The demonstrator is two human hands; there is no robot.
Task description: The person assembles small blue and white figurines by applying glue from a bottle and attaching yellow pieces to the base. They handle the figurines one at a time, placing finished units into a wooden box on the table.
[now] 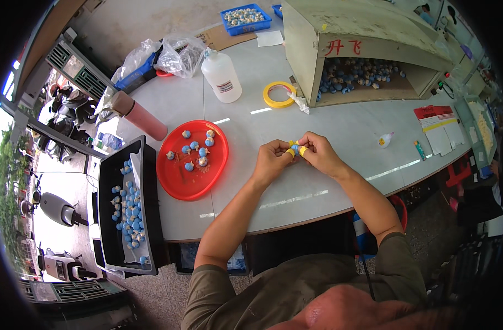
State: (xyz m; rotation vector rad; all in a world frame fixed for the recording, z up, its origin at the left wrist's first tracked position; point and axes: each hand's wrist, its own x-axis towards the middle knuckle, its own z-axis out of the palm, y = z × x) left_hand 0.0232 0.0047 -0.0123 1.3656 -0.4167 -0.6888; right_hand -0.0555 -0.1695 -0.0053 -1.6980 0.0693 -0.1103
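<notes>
Left hand [271,158] and right hand [322,156], in the head view, meet — fingertips pinching one small blue piece [296,148], apparently mid-work. Left of them, other pieces [194,145] lie in a red tray [177,179] and a black bin [150,192]; which are finished cannot be told, and fingers mostly hide the held one.

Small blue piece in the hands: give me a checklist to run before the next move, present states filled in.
1. Left hand and right hand both on the small blue piece: ok.
2. Yellow covers on fingertips of both hands: ok.
3. Piece itself sound: cannot tell, fingers hide most of it.
4. Red tray clear of the hands: ok, it lies to their left.
5. White bottle upright: ok.
6. Small bottle capped: cannot tell, too small.
</notes>
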